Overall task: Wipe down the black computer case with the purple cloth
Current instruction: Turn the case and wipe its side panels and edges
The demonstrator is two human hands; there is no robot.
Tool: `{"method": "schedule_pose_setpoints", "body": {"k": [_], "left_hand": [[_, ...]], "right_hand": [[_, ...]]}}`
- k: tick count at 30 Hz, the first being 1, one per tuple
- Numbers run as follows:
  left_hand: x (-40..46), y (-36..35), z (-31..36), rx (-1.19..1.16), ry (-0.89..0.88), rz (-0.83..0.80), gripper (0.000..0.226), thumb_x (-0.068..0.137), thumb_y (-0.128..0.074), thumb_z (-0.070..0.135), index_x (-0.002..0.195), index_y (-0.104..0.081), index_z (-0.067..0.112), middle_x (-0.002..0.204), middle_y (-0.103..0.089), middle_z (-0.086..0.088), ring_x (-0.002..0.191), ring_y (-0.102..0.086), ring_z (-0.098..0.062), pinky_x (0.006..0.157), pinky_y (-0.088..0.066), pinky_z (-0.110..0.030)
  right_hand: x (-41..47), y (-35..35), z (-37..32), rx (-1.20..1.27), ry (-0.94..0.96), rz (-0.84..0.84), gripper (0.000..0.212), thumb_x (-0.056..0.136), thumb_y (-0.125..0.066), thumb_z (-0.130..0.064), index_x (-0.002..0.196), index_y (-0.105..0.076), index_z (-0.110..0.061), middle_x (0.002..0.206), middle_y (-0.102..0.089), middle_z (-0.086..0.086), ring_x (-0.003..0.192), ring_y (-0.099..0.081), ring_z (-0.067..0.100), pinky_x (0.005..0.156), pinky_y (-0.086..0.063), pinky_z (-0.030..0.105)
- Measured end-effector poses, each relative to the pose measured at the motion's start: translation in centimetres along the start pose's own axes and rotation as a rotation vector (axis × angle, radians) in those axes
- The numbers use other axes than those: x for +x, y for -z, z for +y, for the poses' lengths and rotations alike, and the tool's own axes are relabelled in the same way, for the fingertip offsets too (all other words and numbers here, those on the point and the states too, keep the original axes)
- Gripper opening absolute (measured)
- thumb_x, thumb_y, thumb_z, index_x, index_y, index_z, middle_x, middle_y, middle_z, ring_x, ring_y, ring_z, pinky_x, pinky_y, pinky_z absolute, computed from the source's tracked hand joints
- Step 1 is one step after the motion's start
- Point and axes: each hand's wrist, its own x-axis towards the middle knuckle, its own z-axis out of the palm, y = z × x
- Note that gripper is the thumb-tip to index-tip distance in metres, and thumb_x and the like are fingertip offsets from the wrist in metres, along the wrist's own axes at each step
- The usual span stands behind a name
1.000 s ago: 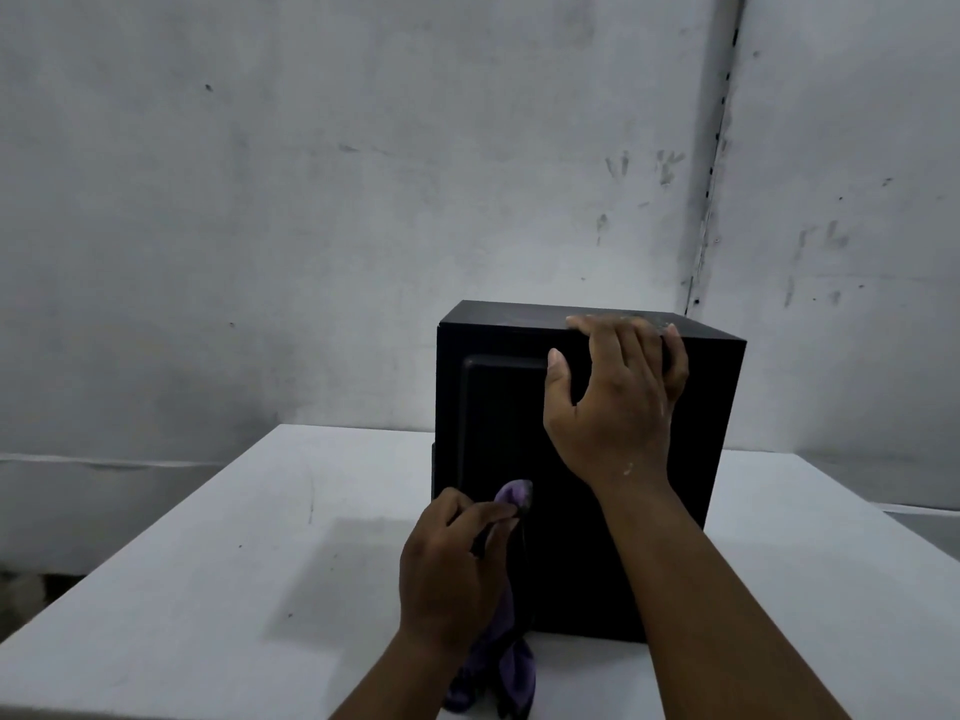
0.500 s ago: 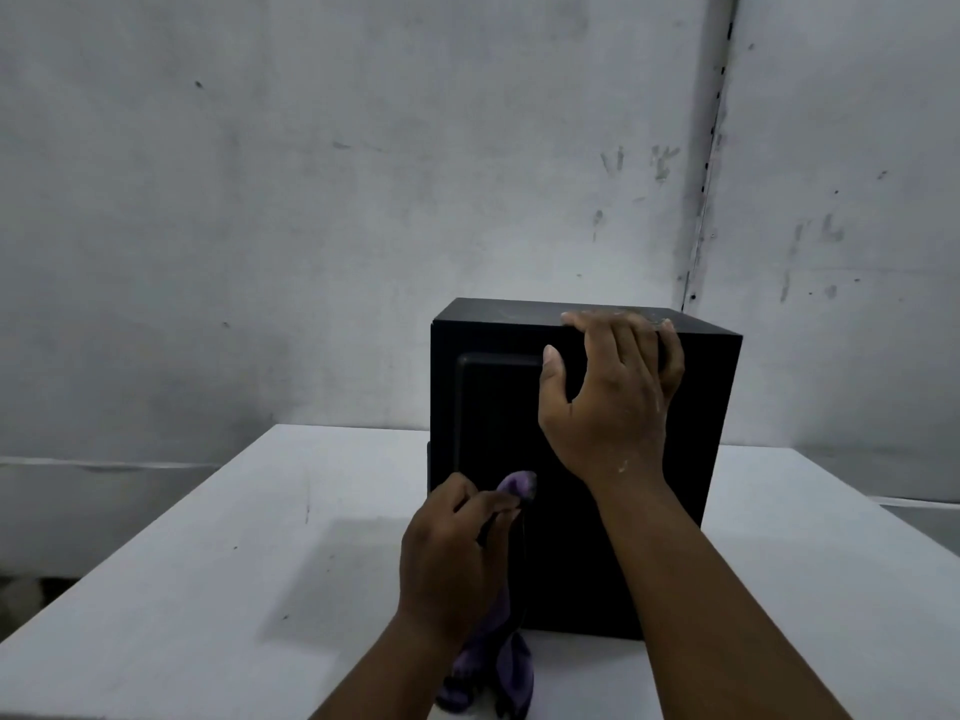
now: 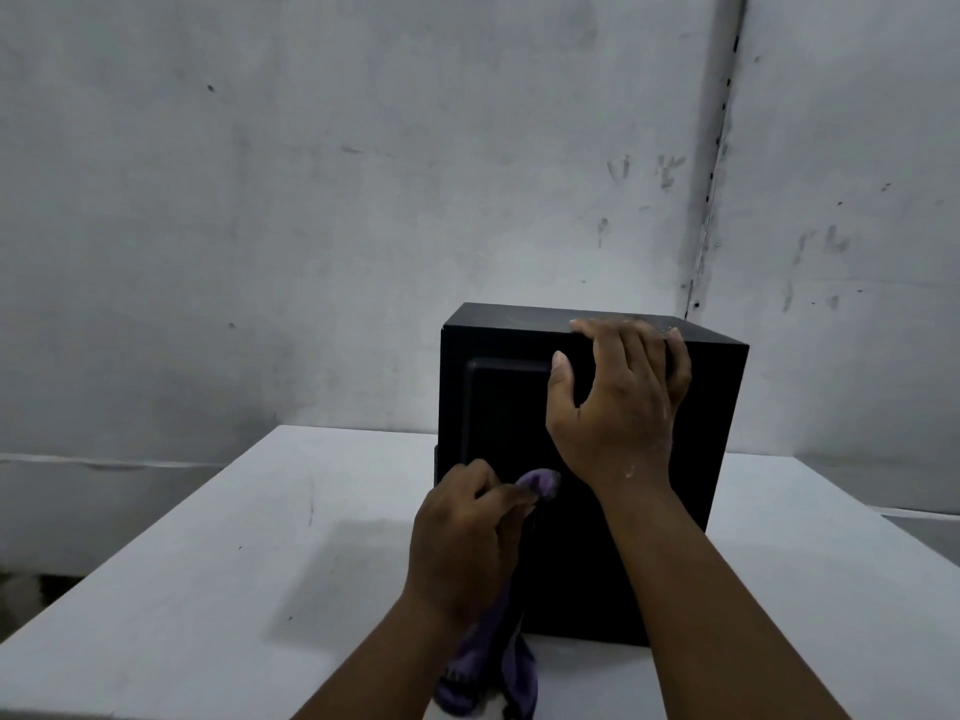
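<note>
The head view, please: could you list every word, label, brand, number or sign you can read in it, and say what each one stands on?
None: no readable text shows anywhere.
The black computer case shows plain dark faces, with no logo or label visible.
The purple cloth, gripped by the left hand, bears no tag or print.
The right hand covers part of the case's top edge.
The wall carries only smudges and marks, no writing.
The white table is unmarked.

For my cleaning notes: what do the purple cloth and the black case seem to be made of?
Purple cloth: soft fabric, maybe microfibre; it hangs in limp folds. Black computer case: rigid matte panels, metal or plastic, unclear; flat faces, sharp edges, hardly any shine.
</note>
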Motion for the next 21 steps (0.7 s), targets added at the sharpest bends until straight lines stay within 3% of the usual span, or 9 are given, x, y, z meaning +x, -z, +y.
{"method": "schedule_pose_setpoints", "body": {"k": [4, 11, 21], "left_hand": [[-0.1, 0.3, 0.0, 0.048, -0.027, -0.067, 0.012, 0.095, -0.070, 0.032, 0.097, -0.080, 0.026, 0.076, -0.053, 0.005, 0.067, -0.046, -0.015, 0.051, -0.045, -0.036], [1.3, 0.4, 0.3, -0.016, 0.083, 0.057, 0.020, 0.097, -0.069, 0.034, 0.095, -0.080, 0.017, 0.077, -0.055, 0.004, 0.067, -0.048, -0.014, 0.051, -0.047, -0.037], [0.6, -0.2, 0.3, 0.013, 0.037, 0.071, 0.024, 0.098, -0.068, 0.034, 0.092, -0.080, 0.015, 0.075, -0.052, 0.003, 0.065, -0.045, -0.013, 0.048, -0.043, -0.035]], "right_hand": [[-0.1, 0.0, -0.1, 0.002, 0.001, -0.007, 0.034, 0.093, -0.058, -0.036, 0.122, -0.065, -0.019, 0.117, -0.066, -0.004, 0.130, -0.052, 0.023, 0.124, -0.019, 0.052], [-0.1, 0.0, 0.1, -0.009, 0.006, -0.012, 0.034, 0.094, -0.058, -0.036, 0.122, -0.066, -0.019, 0.118, -0.067, -0.002, 0.130, -0.051, 0.023, 0.124, -0.019, 0.051], [-0.1, -0.1, 0.2, -0.002, 0.001, -0.011, 0.033, 0.094, -0.059, -0.036, 0.122, -0.066, -0.020, 0.118, -0.066, -0.004, 0.131, -0.052, 0.023, 0.124, -0.019, 0.052]]}}
